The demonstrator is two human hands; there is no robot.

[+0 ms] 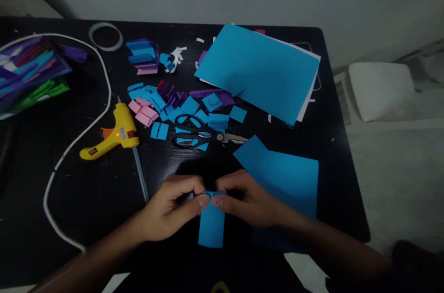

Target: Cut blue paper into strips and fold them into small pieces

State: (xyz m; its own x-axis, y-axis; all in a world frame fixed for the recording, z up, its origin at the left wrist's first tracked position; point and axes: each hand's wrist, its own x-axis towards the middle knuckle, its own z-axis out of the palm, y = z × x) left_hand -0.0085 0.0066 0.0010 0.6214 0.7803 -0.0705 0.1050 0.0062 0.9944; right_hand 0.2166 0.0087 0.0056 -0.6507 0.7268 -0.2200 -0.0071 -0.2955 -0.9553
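A narrow blue paper strip (211, 228) hangs between my two hands near the table's front edge, its top edge folded over. My left hand (171, 207) pinches the upper left corner between thumb and bent fingers. At the upper right corner, my right hand (244, 198) pinches the same strip, thumb on the near face. Just beyond the hands lie black-handled scissors (208, 137), resting over small blue paper pieces (218, 121). Beside my right forearm is a larger cut blue sheet (287, 175), partly covered by the arm.
A yellow glue gun (120, 133) with a glue stick lies left, near a looping white cable (74, 140). Folded pink pieces (143, 112), a tape roll (106, 36) and stacked blue sheets (260, 69) lie farther back. A bag of coloured paper (31, 71) sits far left.
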